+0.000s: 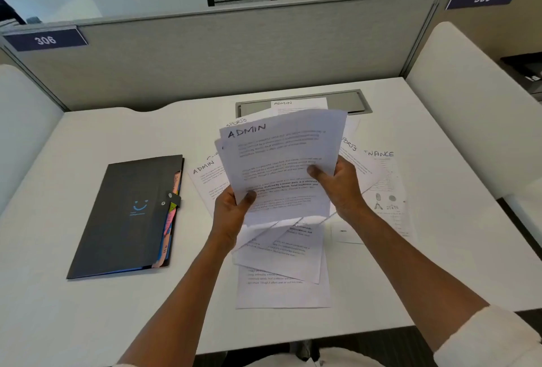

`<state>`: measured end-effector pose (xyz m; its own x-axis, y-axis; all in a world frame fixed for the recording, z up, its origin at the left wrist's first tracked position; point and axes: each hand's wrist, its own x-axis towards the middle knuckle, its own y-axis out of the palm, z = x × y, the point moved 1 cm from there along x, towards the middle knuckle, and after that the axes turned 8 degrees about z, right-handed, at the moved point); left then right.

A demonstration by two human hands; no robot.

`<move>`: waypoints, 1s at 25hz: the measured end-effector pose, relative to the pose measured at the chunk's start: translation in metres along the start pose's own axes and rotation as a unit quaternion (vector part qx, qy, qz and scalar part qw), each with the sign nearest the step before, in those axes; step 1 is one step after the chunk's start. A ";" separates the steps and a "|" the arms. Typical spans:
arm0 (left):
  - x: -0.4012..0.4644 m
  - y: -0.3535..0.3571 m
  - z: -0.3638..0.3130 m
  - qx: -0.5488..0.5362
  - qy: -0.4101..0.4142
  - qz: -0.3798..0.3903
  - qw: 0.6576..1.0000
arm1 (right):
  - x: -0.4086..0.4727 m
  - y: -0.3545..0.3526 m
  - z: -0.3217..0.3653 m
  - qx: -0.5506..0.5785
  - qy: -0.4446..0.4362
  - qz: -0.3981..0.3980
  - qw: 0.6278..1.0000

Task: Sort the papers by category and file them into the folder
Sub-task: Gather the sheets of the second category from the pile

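Observation:
Both hands hold a small sheaf of white papers (281,158) raised above the desk; its top sheet is headed ADMIN. My left hand (233,208) grips the sheaf's lower left edge with the thumb on top. My right hand (340,185) grips its right edge, thumb on the front. Under the sheaf more sheets lie fanned on the desk, headed ADMIN (205,179), SPORTS (350,145) and FINANCE (384,179). A dark closed folder (129,214) with coloured tabs at its right edge lies to the left.
The white desk (88,302) is fenced by a grey partition (223,56) at the back and white side panels. A grey cable tray lid (349,103) sits at the back centre, partly under a sheet. Number plates read 306 and 305.

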<state>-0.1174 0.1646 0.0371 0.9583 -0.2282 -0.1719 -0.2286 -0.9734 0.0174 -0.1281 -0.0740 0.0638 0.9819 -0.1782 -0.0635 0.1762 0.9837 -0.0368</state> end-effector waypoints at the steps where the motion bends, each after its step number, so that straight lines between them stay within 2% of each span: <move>1: -0.001 0.000 0.000 -0.001 -0.002 0.001 1.000 | 0.000 0.001 -0.002 -0.015 -0.005 0.010 1.000; 4: -0.006 0.002 0.003 0.018 -0.016 0.009 1.000 | -0.007 0.003 -0.017 -0.057 0.009 0.022 0.998; 10: -0.004 0.007 0.008 0.035 -0.021 -0.012 0.999 | -0.007 0.007 -0.024 -0.062 0.017 0.011 0.998; 13: -0.003 0.008 0.014 0.043 -0.039 0.001 0.998 | -0.001 0.012 -0.029 -0.093 0.042 0.032 0.994; 17: 0.006 0.006 0.018 0.052 -0.051 -0.032 0.997 | 0.014 0.019 -0.023 -0.087 0.024 0.060 0.994; 21: 0.016 -0.012 0.021 0.083 -0.079 -0.034 0.993 | 0.030 0.020 -0.027 -0.086 0.057 0.085 0.991; 25: 0.028 -0.030 0.031 0.092 -0.120 -0.040 0.988 | 0.058 0.009 -0.043 -0.088 0.124 0.050 0.987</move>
<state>-0.0886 0.1880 0.0013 0.9113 -0.1172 -0.3947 -0.2023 -0.9623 -0.1815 -0.0723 -0.0770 0.0173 0.9430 -0.1021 -0.3166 0.0428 0.9811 -0.1888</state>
